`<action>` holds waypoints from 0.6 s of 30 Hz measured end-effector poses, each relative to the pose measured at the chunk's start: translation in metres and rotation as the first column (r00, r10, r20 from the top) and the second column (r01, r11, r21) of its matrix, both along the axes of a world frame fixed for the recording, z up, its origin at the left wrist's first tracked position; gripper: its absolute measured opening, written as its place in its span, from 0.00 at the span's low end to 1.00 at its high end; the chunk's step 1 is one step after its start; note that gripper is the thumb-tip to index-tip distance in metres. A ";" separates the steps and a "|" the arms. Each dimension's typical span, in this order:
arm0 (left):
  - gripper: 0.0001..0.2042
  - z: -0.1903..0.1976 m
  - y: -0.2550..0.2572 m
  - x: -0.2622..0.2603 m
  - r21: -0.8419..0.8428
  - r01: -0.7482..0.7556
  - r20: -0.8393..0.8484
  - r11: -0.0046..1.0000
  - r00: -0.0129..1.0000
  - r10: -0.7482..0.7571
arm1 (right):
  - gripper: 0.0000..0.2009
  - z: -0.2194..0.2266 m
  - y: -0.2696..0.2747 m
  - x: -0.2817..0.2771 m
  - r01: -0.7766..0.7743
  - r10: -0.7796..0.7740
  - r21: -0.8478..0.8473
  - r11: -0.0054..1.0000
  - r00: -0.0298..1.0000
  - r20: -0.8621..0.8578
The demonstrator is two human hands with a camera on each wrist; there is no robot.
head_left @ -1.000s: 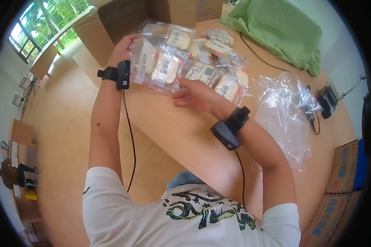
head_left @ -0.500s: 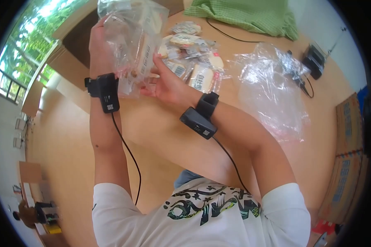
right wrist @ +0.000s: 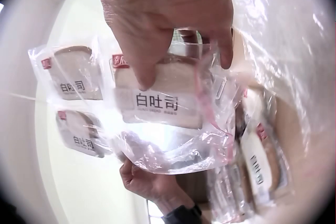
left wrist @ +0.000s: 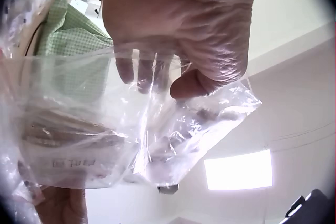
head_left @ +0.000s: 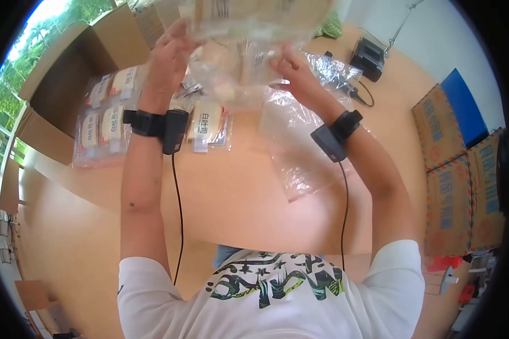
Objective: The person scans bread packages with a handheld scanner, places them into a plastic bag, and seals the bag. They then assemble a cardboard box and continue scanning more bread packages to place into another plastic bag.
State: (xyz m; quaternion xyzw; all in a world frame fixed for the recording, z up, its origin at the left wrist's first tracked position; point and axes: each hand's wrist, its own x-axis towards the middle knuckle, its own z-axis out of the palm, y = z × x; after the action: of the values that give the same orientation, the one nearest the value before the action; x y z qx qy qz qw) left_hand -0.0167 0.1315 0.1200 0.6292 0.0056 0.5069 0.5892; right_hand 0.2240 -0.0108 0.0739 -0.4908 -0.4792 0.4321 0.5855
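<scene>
Raised off the table between both hands is a clear plastic bag (head_left: 232, 79) containing several wrapped slices of white toast (right wrist: 157, 92). My left hand (head_left: 167, 65) grips the bag's left side; in the left wrist view its thumb and fingers close on the crinkled film (left wrist: 173, 145). On the opposite side, my right hand (head_left: 300, 76) pinches the bag, its thumb lying over one toast packet in the right wrist view. Below them, loose toast packets (head_left: 206, 121) lie on the table, partly hidden by the left forearm and the bag.
Another clear bag of toast packets (head_left: 104, 138) lies at the left, by an open cardboard box (head_left: 51, 113). A loose clear plastic sheet or bag (head_left: 300, 164) spreads across the table's right half. Behind it stands a black device (head_left: 369, 59) with a cable. Printed cartons (head_left: 447, 186) are stacked at far right.
The left hand has lifted the bag of toast off the table, and the right hand has taken hold of its other side. The view has turned left, showing another bag beside the box.
</scene>
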 end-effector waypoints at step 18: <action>0.35 -0.041 -0.145 -0.018 0.915 0.125 -0.343 0.383 0.739 0.580 | 0.19 -0.032 0.034 -0.009 -0.248 0.137 -0.116 0.962 0.802 -0.581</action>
State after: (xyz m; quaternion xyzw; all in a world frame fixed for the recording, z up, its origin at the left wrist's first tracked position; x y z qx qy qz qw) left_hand -0.0343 -0.0132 0.0795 0.9618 0.0209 0.2707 0.0357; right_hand 0.2155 0.0235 0.0414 -0.3412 -0.2883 0.6586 0.6056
